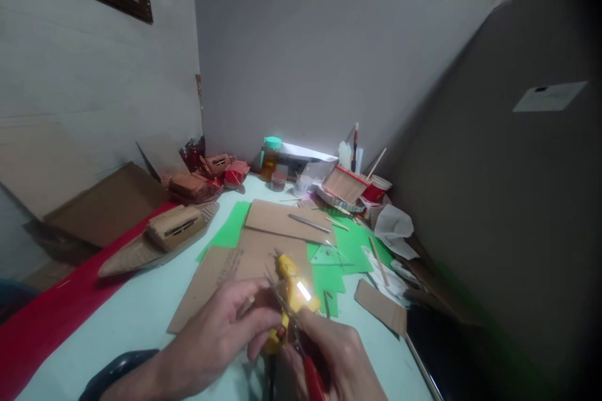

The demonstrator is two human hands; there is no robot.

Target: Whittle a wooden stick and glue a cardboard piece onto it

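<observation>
My left hand (pixel 221 326) is closed, with a short wooden stick (pixel 245 307) poking out between thumb and fingers. Beside it, my right hand (pixel 336 351) grips a pair of scissors (pixel 313 379) by its red handle. The metal blades point up and away, close to the left fingertips; whether they touch anything is too blurred to tell. Just behind both hands lies a yellow glue gun (pixel 296 285), its nozzle pointing away and its lower part partly hidden by my fingers. Under it are brown cardboard sheets (pixel 263 247), with a metal ruler (pixel 308 223) on the top one.
A cardboard boat model (pixel 176 232) stands at left, near reddish model pieces (pixel 190 187). At the back are a jar with a turquoise lid (pixel 271 160) and a red cup (pixel 377 188). Green sheets (pixel 350 247), a cardboard piece (pixel 380 307) and crumpled paper (pixel 394 229) lie at right.
</observation>
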